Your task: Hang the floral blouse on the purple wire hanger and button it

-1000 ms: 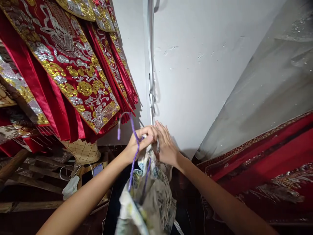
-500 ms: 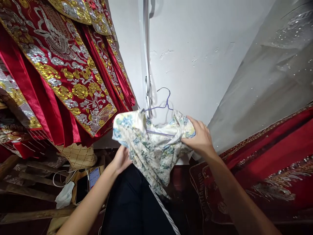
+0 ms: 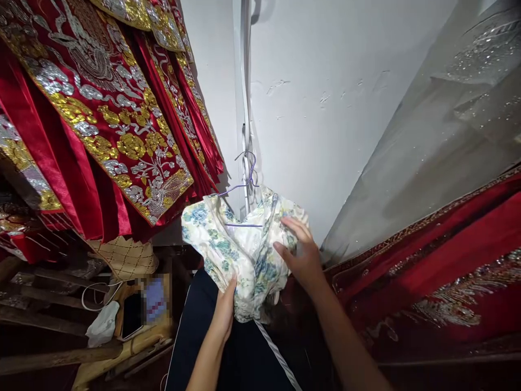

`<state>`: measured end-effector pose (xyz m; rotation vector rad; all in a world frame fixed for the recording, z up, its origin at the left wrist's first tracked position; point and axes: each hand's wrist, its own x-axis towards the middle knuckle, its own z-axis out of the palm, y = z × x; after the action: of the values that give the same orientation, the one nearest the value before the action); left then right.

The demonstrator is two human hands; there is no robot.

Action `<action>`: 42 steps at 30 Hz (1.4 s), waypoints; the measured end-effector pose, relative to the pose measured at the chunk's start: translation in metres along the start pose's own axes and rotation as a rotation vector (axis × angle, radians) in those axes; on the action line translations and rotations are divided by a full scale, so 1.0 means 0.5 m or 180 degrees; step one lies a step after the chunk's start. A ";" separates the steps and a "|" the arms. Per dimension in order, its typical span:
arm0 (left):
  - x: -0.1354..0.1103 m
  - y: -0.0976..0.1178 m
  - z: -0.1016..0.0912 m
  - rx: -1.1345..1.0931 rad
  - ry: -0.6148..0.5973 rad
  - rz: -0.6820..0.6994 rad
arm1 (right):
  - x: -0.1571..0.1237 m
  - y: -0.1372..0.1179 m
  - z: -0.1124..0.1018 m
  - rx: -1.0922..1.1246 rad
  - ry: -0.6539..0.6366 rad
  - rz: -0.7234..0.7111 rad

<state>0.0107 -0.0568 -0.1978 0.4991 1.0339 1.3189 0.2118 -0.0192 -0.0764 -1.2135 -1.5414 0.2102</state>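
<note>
A short-sleeved floral blouse [image 3: 222, 244], white with blue, green and yellow flowers, hangs on a thin purple wire hanger [image 3: 240, 186] in front of me. The hanger's hook rises in front of a strip on the wall; whether it is caught on anything I cannot tell. My left hand [image 3: 226, 309] grips the blouse's lower left side, thumb in front and the other fingers hidden behind the cloth. On the right, my right hand [image 3: 303, 252] lies against the sleeve and chest, thumb and fingers spread apart. A pale striped strap [image 3: 277, 353] trails below the hem.
Red garments with gold and silver embroidery [image 3: 134, 144] hang at the left. At the right are a sheer covering [image 3: 386, 179] and red beaded fabric [image 3: 448, 255]. A phone [image 3: 133, 315] and a crumpled white item [image 3: 102, 326] lie on a wooden stool [image 3: 138, 345] at lower left.
The blouse and hanger have moved left and the front now faces me more squarely. My left hand shifted right and down; my right hand moved from the shoulder edge onto the front, fingers spread.
</note>
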 end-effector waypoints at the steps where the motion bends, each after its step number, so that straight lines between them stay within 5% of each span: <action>1: -0.006 -0.015 -0.002 -0.0029 0.0074 -0.0059 | -0.033 0.003 0.019 0.0353 0.0230 0.0323; 3: -0.013 -0.039 -0.001 -0.0070 0.0104 -0.0103 | -0.091 0.004 0.067 0.0940 0.0378 0.1113; 5: -0.013 -0.052 0.003 -0.0036 0.0010 -0.0053 | -0.132 0.001 0.115 0.1193 -0.0067 0.1629; 9: -0.009 -0.047 0.007 0.0378 -0.0111 0.0216 | -0.152 -0.010 0.165 0.1318 -0.1081 0.1703; 16: -0.044 -0.025 0.019 0.0600 -0.0634 0.0015 | -0.123 -0.018 0.134 0.1888 -0.0757 0.2020; 22: -0.057 -0.016 0.027 0.0894 -0.0599 0.0025 | -0.130 0.003 0.129 0.1564 -0.0810 0.1862; 25: -0.058 -0.020 0.006 0.1351 -0.0445 0.0415 | -0.143 0.010 0.126 0.1593 -0.0656 0.1956; 29: -0.073 -0.017 -0.007 0.1851 0.0674 0.1499 | -0.155 0.000 0.110 0.1771 -0.0155 0.2130; 31: -0.082 -0.006 0.009 0.2133 0.0827 0.2180 | -0.153 -0.012 0.100 0.1819 -0.0142 0.2129; 33: -0.085 0.009 0.037 0.2402 0.0392 0.2466 | -0.148 -0.028 0.092 0.1833 -0.0499 0.2082; 36: -0.076 0.030 0.077 0.2408 -0.0416 0.2195 | -0.143 -0.054 0.087 0.1848 -0.1050 0.1993; 42: -0.052 0.038 0.097 0.2359 -0.0553 0.2130 | -0.135 -0.068 0.077 0.1917 -0.1266 0.2223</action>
<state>0.0430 -0.0651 -0.1501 1.5979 1.2478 1.3882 0.1521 -0.0694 -0.1100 -1.2005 -1.1700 1.3394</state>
